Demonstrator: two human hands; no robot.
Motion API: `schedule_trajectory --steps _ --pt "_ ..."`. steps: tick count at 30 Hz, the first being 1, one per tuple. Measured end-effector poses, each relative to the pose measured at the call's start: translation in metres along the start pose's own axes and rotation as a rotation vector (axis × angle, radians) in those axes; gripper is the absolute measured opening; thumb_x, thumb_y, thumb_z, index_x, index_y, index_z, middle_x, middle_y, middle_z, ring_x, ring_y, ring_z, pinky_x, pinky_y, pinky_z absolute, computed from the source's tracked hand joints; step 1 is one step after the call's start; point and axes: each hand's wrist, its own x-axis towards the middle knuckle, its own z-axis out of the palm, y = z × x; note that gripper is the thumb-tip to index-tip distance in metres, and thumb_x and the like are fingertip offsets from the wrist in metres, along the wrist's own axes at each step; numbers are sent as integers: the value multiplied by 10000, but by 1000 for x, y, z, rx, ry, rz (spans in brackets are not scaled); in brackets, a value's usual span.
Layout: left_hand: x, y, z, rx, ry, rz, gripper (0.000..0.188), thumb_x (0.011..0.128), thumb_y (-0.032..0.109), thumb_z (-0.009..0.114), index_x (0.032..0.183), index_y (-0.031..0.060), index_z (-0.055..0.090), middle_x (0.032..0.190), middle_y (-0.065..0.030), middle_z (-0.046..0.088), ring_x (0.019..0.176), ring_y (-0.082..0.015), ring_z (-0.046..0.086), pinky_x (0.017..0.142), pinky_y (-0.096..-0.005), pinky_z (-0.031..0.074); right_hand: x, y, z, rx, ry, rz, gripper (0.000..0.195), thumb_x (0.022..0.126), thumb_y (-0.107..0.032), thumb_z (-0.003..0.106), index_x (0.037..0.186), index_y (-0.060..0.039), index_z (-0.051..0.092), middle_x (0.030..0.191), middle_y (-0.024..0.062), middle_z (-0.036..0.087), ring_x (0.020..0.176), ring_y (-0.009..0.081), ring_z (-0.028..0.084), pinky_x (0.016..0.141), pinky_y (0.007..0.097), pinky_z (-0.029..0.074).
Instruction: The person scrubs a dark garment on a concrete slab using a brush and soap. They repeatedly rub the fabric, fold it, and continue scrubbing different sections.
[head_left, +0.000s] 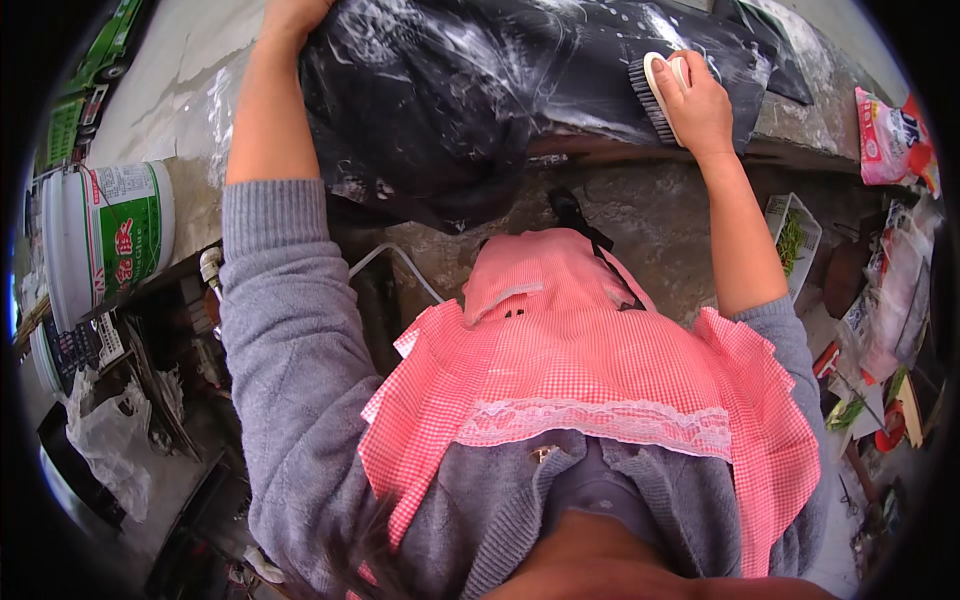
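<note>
A wet black cloth or garment (480, 82), streaked with white suds, lies over a concrete ledge, and a bunched part of it hangs down the near side. My right hand (701, 101) grips a white-handled scrub brush (654, 97) with dark bristles, which rests against the cloth on the right. At the top edge of the picture is my left hand (296, 13), beside the upper left part of the cloth. Its fingers are mostly cut off or hidden, so its hold cannot be made out.
A white and green bucket (112, 232) stands left of the ledge (802, 124). At the right are a pink printed bag (892, 139) and a white plastic basket (795, 240) holding green vegetables. Near my left arm is a metal tap (211, 266). A grey hose (405, 259) curves below the cloth.
</note>
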Motion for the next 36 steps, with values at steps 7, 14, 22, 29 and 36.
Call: schedule_trajectory --steps 7,14,22,29,36 --pt "52 22 45 373 262 40 503 717 406 781 1004 5 681 961 -211 689 887 -350 666 792 -420 510 9 -4 1 81 -1 18 499 881 -563 543 1076 -108 599 935 192 677 903 406 634 769 459 492" --pt "-10 24 89 350 473 438 463 798 284 712 1163 22 597 1066 -194 646 990 -357 618 875 -423 480 20 -10 -9 98 -5 -51 464 879 -524 575 1075 -104 600 977 181 671 920 405 629 773 433 492" --pt "-224 27 176 124 259 583 344 766 56 661 1101 -13 631 1165 -144 616 1144 -325 555 997 -415 427 1 -117 37 -79 -135 -715 400 852 -473 604 975 -96 543 797 132 637 737 352 669 627 453 549" --pt "-217 34 198 -49 386 659 279 725 55 703 1001 27 680 1105 -96 654 1081 -271 607 944 -408 474 166 -208 132 -95 -25 -611 368 885 -375 491 892 -25 603 871 215 668 896 393 647 738 466 520" --pt "-223 8 191 -47 431 677 152 740 64 639 881 30 684 996 -86 675 992 -248 638 918 -388 496 34 -154 64 -61 -425 -1037 370 856 -450 598 977 -103 549 871 127 632 760 331 651 688 445 528"
